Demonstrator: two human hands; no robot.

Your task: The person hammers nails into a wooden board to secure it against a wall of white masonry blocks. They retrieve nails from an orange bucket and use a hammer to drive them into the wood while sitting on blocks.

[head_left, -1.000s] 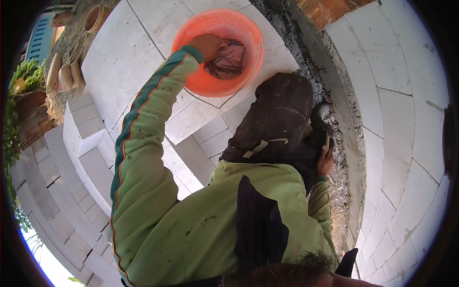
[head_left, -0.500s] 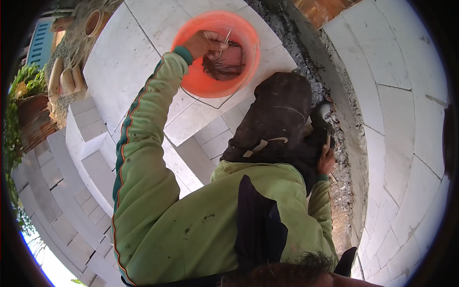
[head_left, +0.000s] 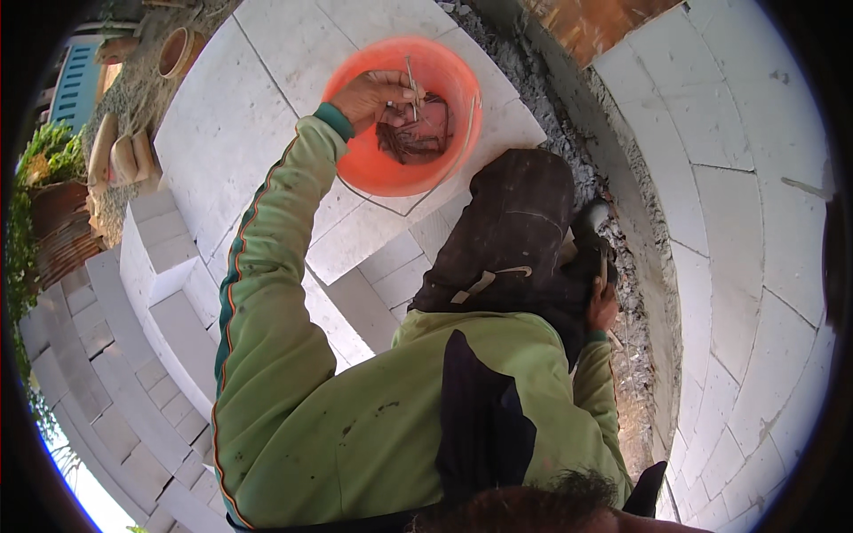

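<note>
An orange bucket (head_left: 355,169) stands on pale blocks in front of me. Dark nails (head_left: 404,147) and a reddish flat piece lie at its bottom. My left hand (head_left: 366,96) is over the bucket's left rim, its fingers pinching a long nail (head_left: 410,78) that points up. Low beside my right leg, my right hand (head_left: 603,307) is closed round a slim, light-coloured handle (head_left: 604,263). The far end of that tool is hard to make out against the dark trousers and boot.
A wall of pale blocks (head_left: 729,240) rises on the right. Along its foot runs a strip of rough mortar and rubble (head_left: 622,266). Stacked blocks (head_left: 107,373) fill the left side. Filled sacks (head_left: 123,160) and a round tub (head_left: 180,51) lie at the far left.
The nail in my left hand has turned from slanting to nearly upright. The bucket sits slightly lower in the view. My right hand keeps its grip on the handle.
</note>
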